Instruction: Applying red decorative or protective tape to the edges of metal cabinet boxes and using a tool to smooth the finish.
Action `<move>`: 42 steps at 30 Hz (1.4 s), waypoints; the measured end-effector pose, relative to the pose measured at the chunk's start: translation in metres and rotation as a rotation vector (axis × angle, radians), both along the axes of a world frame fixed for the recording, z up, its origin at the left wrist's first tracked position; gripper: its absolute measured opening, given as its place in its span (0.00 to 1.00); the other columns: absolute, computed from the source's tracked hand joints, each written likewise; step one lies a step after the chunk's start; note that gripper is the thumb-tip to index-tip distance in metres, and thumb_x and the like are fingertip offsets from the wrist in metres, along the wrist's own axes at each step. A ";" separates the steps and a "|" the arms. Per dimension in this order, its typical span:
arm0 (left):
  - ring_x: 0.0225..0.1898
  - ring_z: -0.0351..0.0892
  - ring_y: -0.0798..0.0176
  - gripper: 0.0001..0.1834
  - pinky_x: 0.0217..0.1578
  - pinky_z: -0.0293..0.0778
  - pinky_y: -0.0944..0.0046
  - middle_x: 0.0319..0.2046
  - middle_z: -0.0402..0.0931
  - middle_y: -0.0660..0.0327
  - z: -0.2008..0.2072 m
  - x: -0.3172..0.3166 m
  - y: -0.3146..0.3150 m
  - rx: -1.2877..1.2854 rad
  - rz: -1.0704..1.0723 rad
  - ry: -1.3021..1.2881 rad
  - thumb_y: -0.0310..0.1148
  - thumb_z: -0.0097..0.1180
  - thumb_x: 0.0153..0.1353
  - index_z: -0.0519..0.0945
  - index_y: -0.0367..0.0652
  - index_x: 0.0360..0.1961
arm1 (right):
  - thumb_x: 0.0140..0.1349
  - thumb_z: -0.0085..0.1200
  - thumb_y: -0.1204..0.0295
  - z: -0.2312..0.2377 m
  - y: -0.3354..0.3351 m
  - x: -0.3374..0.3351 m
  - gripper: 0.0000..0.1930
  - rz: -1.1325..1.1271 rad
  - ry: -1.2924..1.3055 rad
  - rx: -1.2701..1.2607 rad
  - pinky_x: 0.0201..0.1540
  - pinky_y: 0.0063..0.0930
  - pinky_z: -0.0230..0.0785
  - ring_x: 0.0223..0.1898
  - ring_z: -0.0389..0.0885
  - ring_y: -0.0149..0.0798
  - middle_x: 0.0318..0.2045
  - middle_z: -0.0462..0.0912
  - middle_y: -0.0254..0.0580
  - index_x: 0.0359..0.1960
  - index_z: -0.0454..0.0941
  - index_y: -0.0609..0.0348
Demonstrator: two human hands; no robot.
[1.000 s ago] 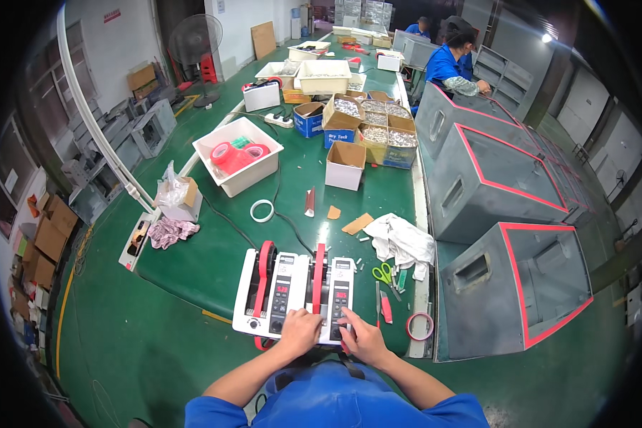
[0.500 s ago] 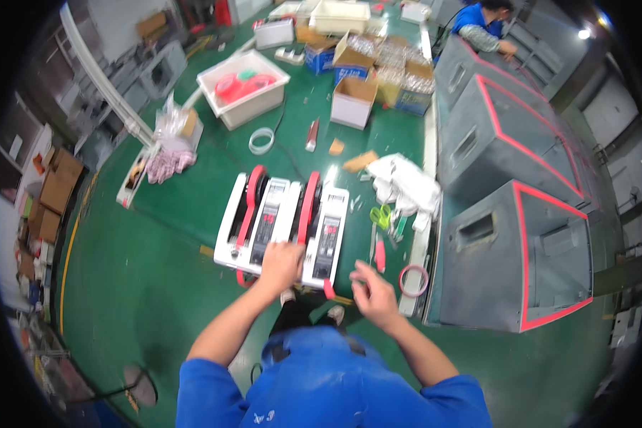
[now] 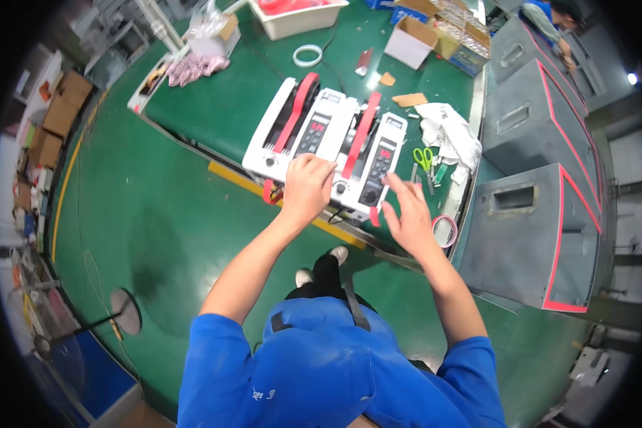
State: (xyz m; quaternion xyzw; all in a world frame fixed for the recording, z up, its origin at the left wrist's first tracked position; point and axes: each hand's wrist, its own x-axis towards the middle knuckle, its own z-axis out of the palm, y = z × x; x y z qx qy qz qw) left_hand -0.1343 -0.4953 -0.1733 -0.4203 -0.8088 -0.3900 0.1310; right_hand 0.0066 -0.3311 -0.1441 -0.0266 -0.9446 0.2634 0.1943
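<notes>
Overhead view of a green workbench (image 3: 214, 107) standing on a green floor (image 3: 143, 242), with three grey metal cabinets edged in red tape (image 3: 542, 235) ranged along the person's right. Near the front edge of the bench sit two white automatic tape dispensers side by side: the left tape dispenser (image 3: 296, 132) and the right tape dispenser (image 3: 371, 160), each carrying a red tape strip running along its top and a dark control panel with a red display. The left hand (image 3: 305, 189) rests, fingers curled downward, on the front edge between the two machines, just beside a short tab of red tape (image 3: 267, 191) at the left machine's outlet; whether the fingers pinch anything cannot be told. The right hand (image 3: 410, 214) hovers spread open, fingers apart and holding nothing, at the front right corner of the right machine, close to a red tape piece (image 3: 375, 216) hanging there and near a roll of red tape (image 3: 446, 232) lying at the bench edge. Behind the right machine lie a crumpled white cloth (image 3: 446, 128) and green-handled scissors (image 3: 423, 157). Farther back stand a white bin of red parts (image 3: 292, 14), a white tape ring (image 3: 307, 55) and a small open cardboard box (image 3: 410, 43). A second person in blue (image 3: 549, 18) works at the far right.
</notes>
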 end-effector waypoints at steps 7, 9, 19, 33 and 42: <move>0.37 0.72 0.56 0.08 0.39 0.68 0.63 0.33 0.74 0.56 -0.057 0.067 -0.066 0.298 0.198 -0.451 0.22 0.53 0.51 0.78 0.39 0.34 | 0.45 0.61 0.61 0.001 -0.018 -0.017 0.39 0.035 -0.173 0.336 0.53 0.41 0.55 0.53 0.65 0.48 0.47 0.72 0.46 0.57 0.57 0.62; 0.34 0.74 0.62 0.07 0.35 0.71 0.68 0.33 0.75 0.58 -0.058 0.078 -0.061 0.447 0.209 -0.671 0.23 0.52 0.53 0.78 0.38 0.34 | 0.45 0.61 0.61 0.001 -0.024 -0.017 0.39 0.035 -0.207 0.365 0.54 0.41 0.55 0.53 0.64 0.47 0.47 0.72 0.47 0.57 0.57 0.63; 0.28 0.72 0.74 0.13 0.24 0.68 0.74 0.29 0.75 0.64 -0.093 0.082 0.004 0.730 0.302 -1.261 0.31 0.56 0.54 0.74 0.36 0.40 | 0.52 0.55 0.69 -0.001 -0.022 -0.018 0.28 0.018 -0.156 0.150 0.55 0.36 0.58 0.53 0.65 0.50 0.48 0.71 0.53 0.53 0.62 0.68; 0.23 0.69 0.74 0.11 0.22 0.66 0.73 0.23 0.74 0.65 -0.089 0.072 0.007 0.681 0.368 -1.427 0.34 0.59 0.51 0.77 0.36 0.28 | 0.56 0.48 0.76 -0.001 -0.014 -0.018 0.27 0.028 -0.199 0.195 0.55 0.35 0.57 0.52 0.65 0.48 0.48 0.73 0.46 0.57 0.54 0.66; 0.23 0.69 0.75 0.08 0.24 0.66 0.75 0.23 0.73 0.67 -0.089 0.090 -0.017 0.877 0.380 -1.513 0.33 0.58 0.53 0.75 0.40 0.30 | 0.55 0.49 0.78 0.000 -0.017 -0.017 0.29 0.023 -0.216 0.230 0.54 0.35 0.58 0.53 0.64 0.48 0.48 0.73 0.45 0.58 0.53 0.64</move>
